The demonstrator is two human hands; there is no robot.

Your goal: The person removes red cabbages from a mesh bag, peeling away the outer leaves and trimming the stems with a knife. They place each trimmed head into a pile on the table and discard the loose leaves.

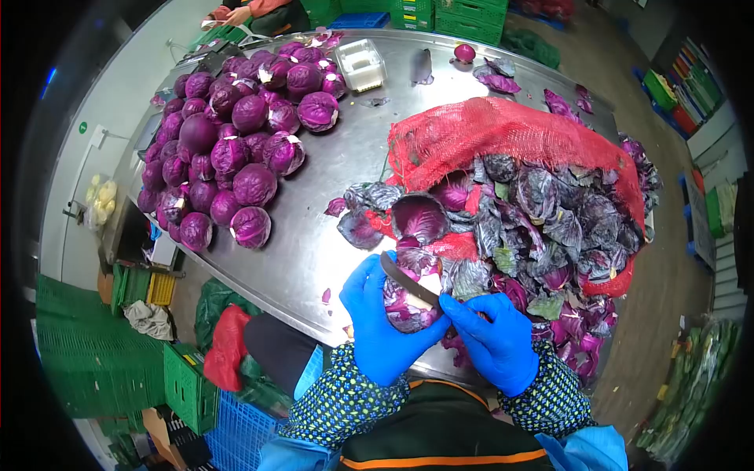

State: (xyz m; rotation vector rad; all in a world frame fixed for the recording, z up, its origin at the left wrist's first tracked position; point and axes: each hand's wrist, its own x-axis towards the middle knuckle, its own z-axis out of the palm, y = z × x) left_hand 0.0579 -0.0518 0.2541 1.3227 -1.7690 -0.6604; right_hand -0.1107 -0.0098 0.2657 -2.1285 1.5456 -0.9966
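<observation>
Both of my hands wear blue gloves. My left hand (389, 322) is wrapped round the side of a red cabbage (404, 314) at the table's near edge. A knife (406, 278) with a dark, curved blade lies across the top of this cabbage, over its pale cut stem end. My right hand (493, 337) is closed at the lower right end of the knife, so its handle is hidden in the fingers. Loose dark outer leaves (542, 228) are heaped just beyond and to the right of my hands, beside a cupped purple leaf (419, 218).
Trimmed red cabbages (236, 149) are piled at the left of the metal table (314, 235). A red mesh bag (510, 133) lies over the leaf heap. A clear plastic tub (361, 65) stands at the back. Green crates (471, 20) are stacked behind; another person (263, 14) is at the far left.
</observation>
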